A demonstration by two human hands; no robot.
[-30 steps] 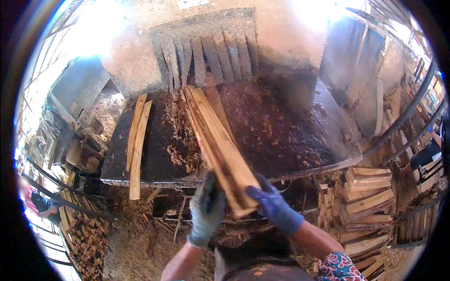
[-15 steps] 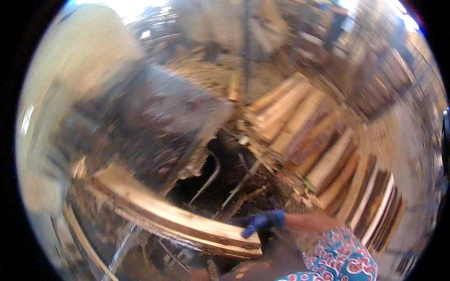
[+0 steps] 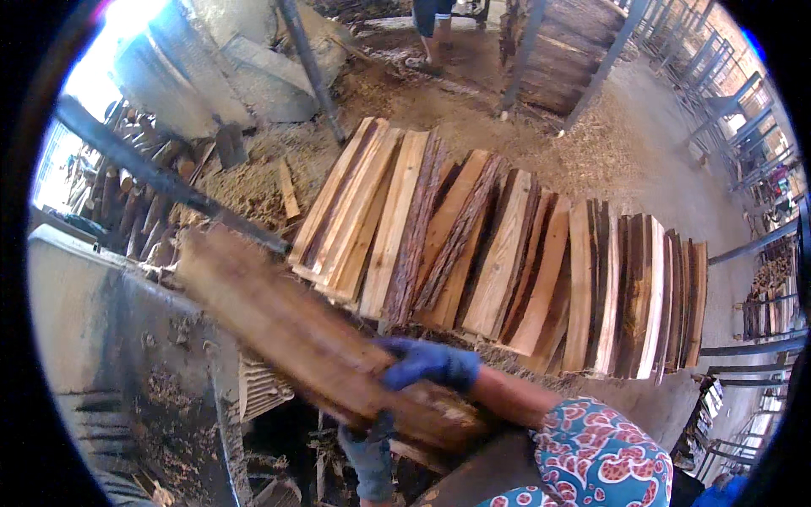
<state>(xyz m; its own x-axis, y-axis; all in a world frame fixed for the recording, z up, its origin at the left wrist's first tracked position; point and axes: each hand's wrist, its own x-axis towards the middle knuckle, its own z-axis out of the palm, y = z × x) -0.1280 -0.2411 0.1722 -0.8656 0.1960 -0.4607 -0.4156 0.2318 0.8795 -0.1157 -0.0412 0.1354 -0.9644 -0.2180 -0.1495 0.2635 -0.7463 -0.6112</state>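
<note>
A bundle of rough-sawn wooden boards [image 3: 274, 317] slants across in front of me, its far end blurred by motion. My right hand [image 3: 427, 363], in a blue glove, grips it from above near its close end. Lower down, my left hand [image 3: 369, 448], in a dark greyish-blue glove, holds the near side of the same boards, its fingers partly hidden at their edge. Beyond them lies a long row of similar boards [image 3: 498, 270], many with bark edges, packed side by side and leaning.
At left stands a large, dirty metal machine body [image 3: 156, 363]. A slanting metal bar [image 3: 169, 173] crosses above it. Cut logs [image 3: 127, 207] are piled at far left. Another person's legs [image 3: 429, 38] show at the far top, near a bark-covered wood stack [image 3: 562, 55] between posts.
My view has swung right toward the row of boards. The held boards have come up off the machine side and turned toward the row, with both hands on them.
</note>
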